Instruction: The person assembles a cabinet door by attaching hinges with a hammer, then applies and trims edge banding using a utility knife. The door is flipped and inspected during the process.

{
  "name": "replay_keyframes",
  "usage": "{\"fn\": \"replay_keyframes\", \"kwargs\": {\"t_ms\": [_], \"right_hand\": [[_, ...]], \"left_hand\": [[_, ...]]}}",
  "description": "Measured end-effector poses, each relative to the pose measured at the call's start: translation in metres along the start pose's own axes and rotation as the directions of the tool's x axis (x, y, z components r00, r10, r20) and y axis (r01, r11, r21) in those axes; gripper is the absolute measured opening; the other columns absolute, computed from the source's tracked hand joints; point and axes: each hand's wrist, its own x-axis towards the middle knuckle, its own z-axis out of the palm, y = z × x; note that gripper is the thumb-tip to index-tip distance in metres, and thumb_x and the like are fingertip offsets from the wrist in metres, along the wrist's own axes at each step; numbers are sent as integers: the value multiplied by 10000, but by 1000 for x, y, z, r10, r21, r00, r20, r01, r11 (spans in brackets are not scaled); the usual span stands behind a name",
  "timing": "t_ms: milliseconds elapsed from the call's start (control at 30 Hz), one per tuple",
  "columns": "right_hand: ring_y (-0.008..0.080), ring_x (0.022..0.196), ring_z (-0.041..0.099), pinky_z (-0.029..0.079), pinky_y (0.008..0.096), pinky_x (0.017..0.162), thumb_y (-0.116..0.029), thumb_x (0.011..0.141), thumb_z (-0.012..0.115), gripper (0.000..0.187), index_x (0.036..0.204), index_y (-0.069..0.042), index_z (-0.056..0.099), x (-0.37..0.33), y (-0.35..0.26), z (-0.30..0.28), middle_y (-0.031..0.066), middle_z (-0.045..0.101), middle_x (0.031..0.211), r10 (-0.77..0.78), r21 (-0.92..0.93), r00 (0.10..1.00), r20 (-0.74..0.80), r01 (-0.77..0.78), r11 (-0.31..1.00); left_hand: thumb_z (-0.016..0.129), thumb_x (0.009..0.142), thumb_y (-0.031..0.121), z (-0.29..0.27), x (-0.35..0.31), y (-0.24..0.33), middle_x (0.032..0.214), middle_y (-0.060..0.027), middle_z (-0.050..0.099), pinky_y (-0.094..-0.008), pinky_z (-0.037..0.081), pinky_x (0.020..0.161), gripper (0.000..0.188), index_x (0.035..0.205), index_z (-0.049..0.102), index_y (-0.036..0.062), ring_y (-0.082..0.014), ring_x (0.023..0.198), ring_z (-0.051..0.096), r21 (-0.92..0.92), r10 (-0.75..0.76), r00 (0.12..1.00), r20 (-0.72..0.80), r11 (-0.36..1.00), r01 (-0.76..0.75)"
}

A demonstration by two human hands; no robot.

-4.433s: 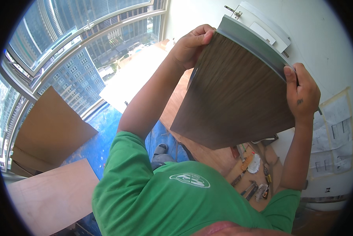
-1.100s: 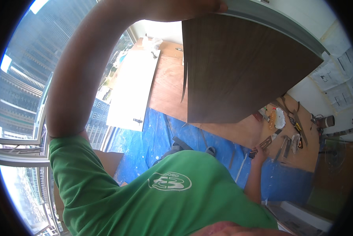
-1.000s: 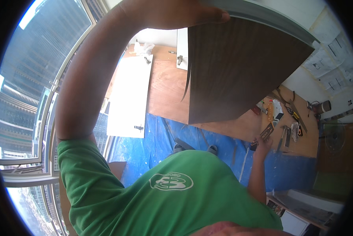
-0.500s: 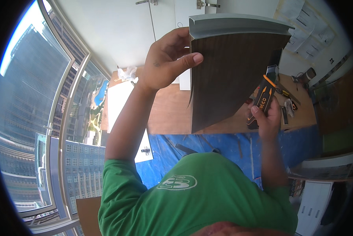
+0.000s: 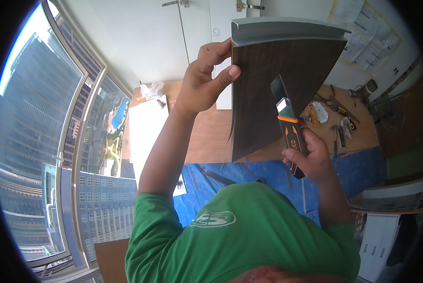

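My left hand [image 5: 204, 80] grips the upper left edge of a dark brown wood-grain panel [image 5: 254, 108], its thumb on the front face. The panel stands upright, with a grey channel-shaped profile [image 5: 291, 30] along its top. A thin dark strip [image 5: 232, 127] hangs loose beside the left edge. Wrapped around the black and orange handle of a utility knife [image 5: 289, 129] is my right hand [image 5: 313, 158]. The wide blade points up and slightly left, in front of the panel's face; whether it touches the panel I cannot tell.
Behind the panel is a wooden worktable [image 5: 202, 134] with a white board [image 5: 148, 122] at its left. Pliers, a hammer [image 5: 335, 139] and other tools lie at its right. A blue sheet [image 5: 202, 188] covers the floor. Windows [image 5: 37, 141] line the left side.
My right hand has brought the knife left and slightly down, across the panel's face. My left hand and the panel's left edge have shifted a little right.
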Motion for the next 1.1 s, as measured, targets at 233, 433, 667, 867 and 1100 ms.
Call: {"fn": "replay_keyframes", "kwargs": {"t_ms": [233, 433, 667, 867, 1100], "right_hand": [[87, 760, 656, 549, 267, 671, -35, 915, 714, 233, 1098, 23, 583, 0, 8, 3, 32, 634, 854, -94, -34, 995, -38, 93, 995], [94, 760, 659, 559, 264, 697, -69, 917, 698, 389, 1254, 61, 554, 0, -9, -11, 113, 676, 1004, -318, -116, 944, -90, 307, 945], [129, 729, 679, 560, 234, 592, -211, 979, 609, 557, 1440, 70, 468, 67, -104, -36, 233, 639, 1286, -657, -136, 742, -130, 643, 753], [121, 763, 676, 546, 242, 633, -157, 990, 578, 474, 1426, 16, 510, 109, -123, -28, 191, 610, 1405, -548, -171, 835, -50, 533, 829], [124, 786, 681, 546, 238, 654, -147, 987, 569, 460, 1414, 18, 515, 112, -119, -23, 145, 578, 1469, -551, -128, 834, -12, 545, 828]], "left_hand": [[690, 1000, 212, 5, -10, -19, 1670, -171, 230, -505, 382, 1161, 550, 1514, 522, 111, -332, 1522, 321, -14, 173, 985, 1, 985, -172], [634, 1041, 254, 31, -27, -17, 1547, -133, 274, -395, 474, 1059, 487, 1491, 540, 96, -232, 1349, 449, 61, 134, 983, -126, 990, -127], [669, 1023, 209, 60, -48, -6, 1279, -96, 508, -353, 503, 985, 447, 1405, 559, 3, -177, 1148, 562, -99, -46, 972, -230, 995, 24], [683, 1002, 65, 68, -92, -23, 1180, -105, 684, -304, 553, 936, 315, 1286, 621, -56, -165, 1088, 661, -128, -133, 918, -373, 988, 91], [700, 1005, 115, 67, -108, -38, 1096, -59, 723, -276, 521, 929, 254, 1213, 694, -31, -127, 1026, 655, -371, -351, 868, -350, 903, 215]]}}
